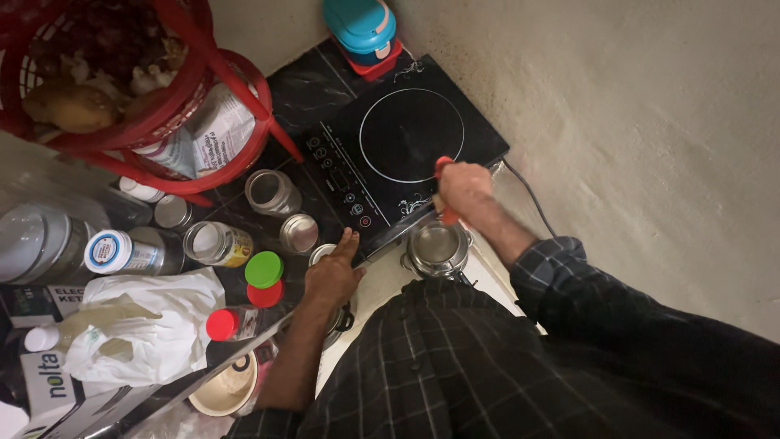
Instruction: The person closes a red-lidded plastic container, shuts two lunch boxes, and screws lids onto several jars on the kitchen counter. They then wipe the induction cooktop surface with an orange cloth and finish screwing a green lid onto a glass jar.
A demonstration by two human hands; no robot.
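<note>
**Desk:** Head cam, what've we got?

**Me:** I'm looking down on a black cooktop [410, 142] on a dark counter by a pale wall. Right hand [465, 187] is fisted tight round a red-handled tool [444, 189] at the cooktop's front-right edge; can't make out the tool's working end. Just below that hand sits a small steel pot [438, 248], beside the cooktop's front corner.

**Desk:** Left hand?

**Me:** Left hand [333, 275] lies flat, fingers together & stretched toward the cooktop's control strip, fingertips touching its front edge. It grips nothing. Under the palm there's a steel vessel, mostly hidden.

**Desk:** Surroundings?

**Me:** Left of that hand: a green lid [264, 269] over a red one, open steel tins [273, 192], a glass jar [216, 243], a white plastic bag [142, 325]. Red wire baskets [187, 89] w/ potatoes top left. Teal-and-red container [362, 31] behind the cooktop. Dark checked sleeves fill the lower frame.
</note>
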